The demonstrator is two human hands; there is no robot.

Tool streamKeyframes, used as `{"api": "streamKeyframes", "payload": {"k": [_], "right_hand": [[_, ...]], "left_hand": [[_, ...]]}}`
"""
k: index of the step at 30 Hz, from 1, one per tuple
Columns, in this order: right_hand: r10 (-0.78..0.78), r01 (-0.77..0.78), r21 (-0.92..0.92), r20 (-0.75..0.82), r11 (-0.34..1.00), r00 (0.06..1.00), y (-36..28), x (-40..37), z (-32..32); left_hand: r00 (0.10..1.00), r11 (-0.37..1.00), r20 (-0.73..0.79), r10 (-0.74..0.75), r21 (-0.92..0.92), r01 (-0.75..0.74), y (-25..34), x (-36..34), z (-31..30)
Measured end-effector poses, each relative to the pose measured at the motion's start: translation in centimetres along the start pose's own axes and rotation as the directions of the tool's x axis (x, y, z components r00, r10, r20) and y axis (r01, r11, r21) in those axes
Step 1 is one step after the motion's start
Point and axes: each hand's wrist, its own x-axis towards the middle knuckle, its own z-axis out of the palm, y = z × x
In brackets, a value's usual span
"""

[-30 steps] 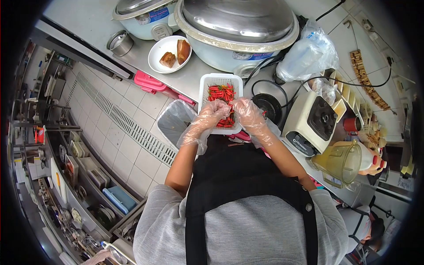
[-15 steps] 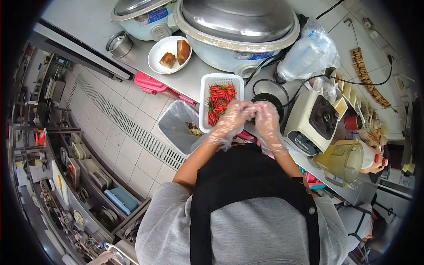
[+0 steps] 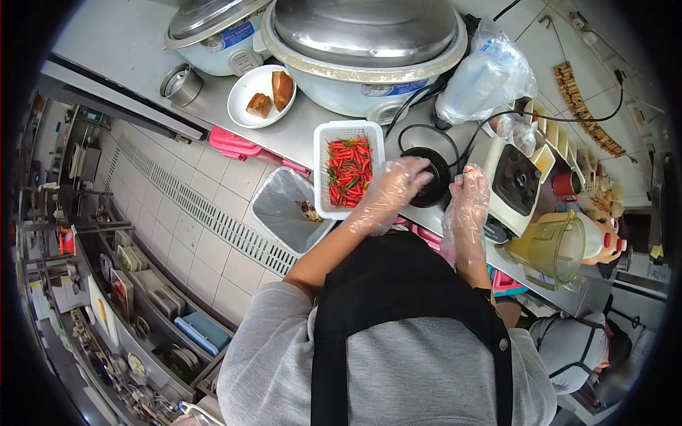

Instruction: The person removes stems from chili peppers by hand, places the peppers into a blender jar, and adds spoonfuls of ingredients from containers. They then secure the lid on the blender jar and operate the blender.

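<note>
Both my hands wear clear plastic gloves. My left hand (image 3: 398,188) reaches over the rim of a round black bowl (image 3: 435,190), its fingers stretched out and slightly apart, with nothing visible in them. To the right of that bowl, my right hand (image 3: 468,195) is held up with its fingers closed and the tips pinched together; what they grip, if anything, is too small to make out. Left of my left hand, a white perforated basket (image 3: 320,167) holds many red chilies (image 3: 349,167), with a few green ones among them.
Rice cookers (image 3: 366,60), a white bowl with brown chunks (image 3: 238,117) and a steel cup (image 3: 182,85) stand behind. A lined bin (image 3: 277,206) is at the counter's left edge. On the right are a blender base (image 3: 501,181), its jug (image 3: 547,252) and a black cord (image 3: 561,113).
My hands, together before, are now apart: the left is over the black bowl, the right has moved right, near the blender base. The camera view has shifted slightly.
</note>
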Motion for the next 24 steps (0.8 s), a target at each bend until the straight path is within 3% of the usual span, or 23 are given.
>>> {"api": "streamKeyframes", "payload": {"k": [1,3,5,6,8,9,10,14,15,17,20,24], "right_hand": [[-0.004,0.004,0.001,-0.005,1.000,1.000,-0.1,-0.1,-0.1],[-0.003,0.005,-0.037,0.066,0.999,0.998,-0.4,-0.1,-0.4],[0.016,-0.011,-0.045,0.121,0.999,0.993,0.1,-0.2,-0.9],[0.040,-0.031,-0.054,0.179,0.998,0.983,0.5,-0.3,-1.0],[0.084,-0.072,-0.063,0.224,0.995,0.971,1.7,-0.5,-0.8],[0.127,-0.111,-0.074,0.267,0.991,0.955,2.3,-0.7,-0.4],[0.088,-0.056,-0.135,0.247,0.989,0.965,3.1,-1.2,0.3],[0.269,-0.167,-0.339,0.281,0.926,0.921,3.5,-2.0,3.8],[0.159,0.007,-0.356,0.433,0.934,0.887,4.5,-1.4,3.6],[0.266,-0.034,-0.475,0.428,0.879,0.864,5.8,-0.7,3.9],[0.197,0.104,-0.541,0.470,0.835,0.860,7.1,-0.2,4.9],[0.289,0.099,-0.710,0.404,0.697,0.868,7.6,0.3,6.3]], "left_hand": [[0.997,0.998,0.030,-0.070,0.003,0.070,-0.1,0.4,-1.2],[0.996,0.962,-0.037,-0.084,0.258,0.090,-2.8,0.2,-2.6],[0.987,0.803,-0.085,-0.136,0.574,0.160,-6.8,-0.6,-3.3],[0.987,0.803,-0.084,-0.134,0.575,0.158,-7.5,-0.9,-3.8],[0.904,0.775,-0.059,-0.423,0.493,0.395,-8.8,-1.6,-4.3],[0.904,0.774,-0.061,-0.422,0.494,0.395,-9.6,-1.8,-4.1],[0.912,0.792,-0.079,-0.403,0.469,0.391,-10.4,-2.0,-4.0],[0.943,0.819,-0.121,-0.309,0.470,0.329,-12.0,-2.7,-3.3],[0.944,0.819,-0.120,-0.309,0.471,0.328,-11.3,-2.7,-3.6],[0.980,0.770,-0.174,-0.099,0.610,0.186,-10.1,-2.8,-4.0],[0.987,0.740,-0.125,-0.100,0.654,0.158,-14.6,-3.0,-2.9],[0.991,0.664,-0.063,-0.122,0.736,0.128,-15.8,-2.4,-3.2]]}}
